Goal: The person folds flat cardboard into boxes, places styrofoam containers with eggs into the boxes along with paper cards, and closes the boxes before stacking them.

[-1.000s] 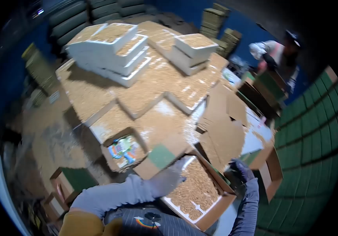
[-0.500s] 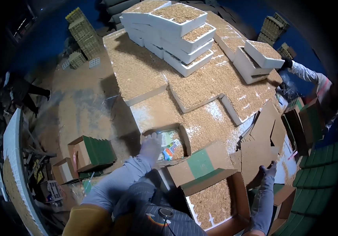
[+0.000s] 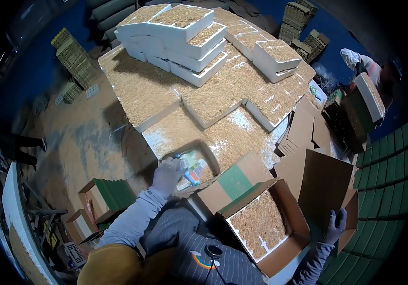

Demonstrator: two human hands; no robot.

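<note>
- We have our left hand (image 3: pixel 167 176) over the near left rim of a small cardboard box (image 3: pixel 215 159), its fingers reaching in beside some colourful packets (image 3: pixel 192 173); we cannot tell whether they are gripping one.
- The packets lie loosely inside that box, just beyond our lap.
- With our right hand (image 3: pixel 335 228) we grip a brown cardboard sheet (image 3: pixel 325 183) by its lower edge, thumb and fingers closed on it; the sheet stands tilted, right of the carton.
- Between our hands sits that carton (image 3: pixel 287 259), its top unclosed, with a white tray (image 3: pixel 258 225) of tan, grainy material inside.
- A flap with a green band (image 3: pixel 235 183) spreads between carton and box.
- Farther off we see stacked white trays (image 3: pixel 196 64), filled alike.
- At the far right, another person (image 3: pixel 372 69) is beside a steeply tilted tray (image 3: pixel 370 97).
</note>
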